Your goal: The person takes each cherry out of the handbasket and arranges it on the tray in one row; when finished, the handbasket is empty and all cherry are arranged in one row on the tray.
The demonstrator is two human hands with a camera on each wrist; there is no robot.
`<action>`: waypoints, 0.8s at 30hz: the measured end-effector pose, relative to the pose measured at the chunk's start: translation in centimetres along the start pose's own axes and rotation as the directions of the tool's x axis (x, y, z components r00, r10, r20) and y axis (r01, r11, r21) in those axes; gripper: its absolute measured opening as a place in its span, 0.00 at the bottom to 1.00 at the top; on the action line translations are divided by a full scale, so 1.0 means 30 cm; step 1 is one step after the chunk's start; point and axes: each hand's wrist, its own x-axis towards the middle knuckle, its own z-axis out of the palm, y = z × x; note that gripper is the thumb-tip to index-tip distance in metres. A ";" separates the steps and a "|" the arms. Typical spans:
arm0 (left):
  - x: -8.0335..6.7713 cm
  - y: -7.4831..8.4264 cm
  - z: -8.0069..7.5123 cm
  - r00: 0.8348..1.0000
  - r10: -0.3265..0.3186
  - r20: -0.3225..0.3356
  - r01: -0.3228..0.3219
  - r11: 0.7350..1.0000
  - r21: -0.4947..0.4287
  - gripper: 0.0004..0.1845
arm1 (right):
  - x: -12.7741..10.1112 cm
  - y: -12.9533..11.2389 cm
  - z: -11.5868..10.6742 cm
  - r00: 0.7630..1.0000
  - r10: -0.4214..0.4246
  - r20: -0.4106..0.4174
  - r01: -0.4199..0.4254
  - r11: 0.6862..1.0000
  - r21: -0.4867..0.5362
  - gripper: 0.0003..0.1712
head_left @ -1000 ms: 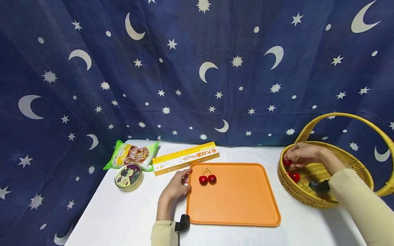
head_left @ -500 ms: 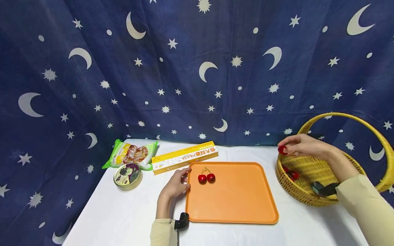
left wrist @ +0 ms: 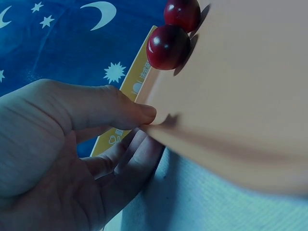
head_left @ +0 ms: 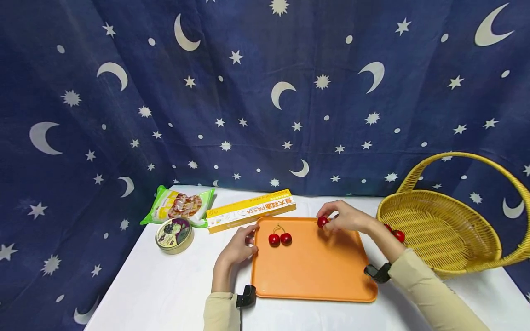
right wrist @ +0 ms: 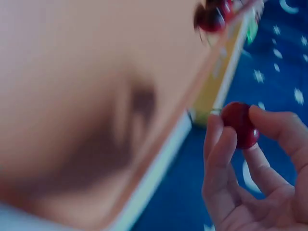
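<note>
**Cherry over the tray**

Head view: right hand (head_left: 345,217) is pinching a cherry (head_left: 322,222) above the orange tray (head_left: 314,271), which is holding two cherries (head_left: 279,238); more are lying in the basket (head_left: 443,230).
Left wrist: left hand (left wrist: 72,149) is pinching the tray's edge.
Right wrist: fingertips (right wrist: 269,120) are gripping the cherry.

Both hands (head_left: 240,246) (fingertips pinched) forward

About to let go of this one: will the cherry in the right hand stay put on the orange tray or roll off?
The cherry looks round and glossy, so it would probably roll a little on the smooth tray. The tray's raised rim should likely stop it. It seems small and light, pinched by the right hand with fingertips alone; the left hand steadies the tray edge.
</note>
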 end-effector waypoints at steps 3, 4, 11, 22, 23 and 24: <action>-0.001 -0.001 0.003 1.000 0.007 0.005 -0.007 1.000 -0.002 0.38 | 0.044 0.014 0.078 0.999 -0.039 -0.011 0.039 0.998 -0.044 0.17; -0.001 -0.001 0.004 1.000 0.009 0.006 -0.009 1.000 -0.001 0.37 | 0.056 0.018 0.101 0.999 -0.042 -0.017 0.041 0.998 -0.051 0.17; -0.005 0.006 0.001 0.999 0.053 0.002 -0.053 0.998 0.023 0.36 | 0.097 0.036 0.204 1.000 0.001 -0.030 0.000 0.999 0.035 0.16; 0.001 -0.003 0.001 1.000 -0.009 -0.008 0.009 0.998 0.059 0.37 | 0.117 0.017 0.245 0.999 0.001 -0.049 -0.003 1.000 -0.025 0.16; 0.001 -0.003 0.000 1.000 -0.011 -0.008 0.012 0.998 0.062 0.37 | 0.116 0.014 0.247 0.999 0.003 -0.045 -0.004 1.000 -0.019 0.16; 0.001 -0.002 -0.001 1.000 -0.012 -0.008 0.013 0.998 0.065 0.37 | 0.116 0.010 0.249 0.999 0.008 -0.042 -0.008 1.000 -0.007 0.16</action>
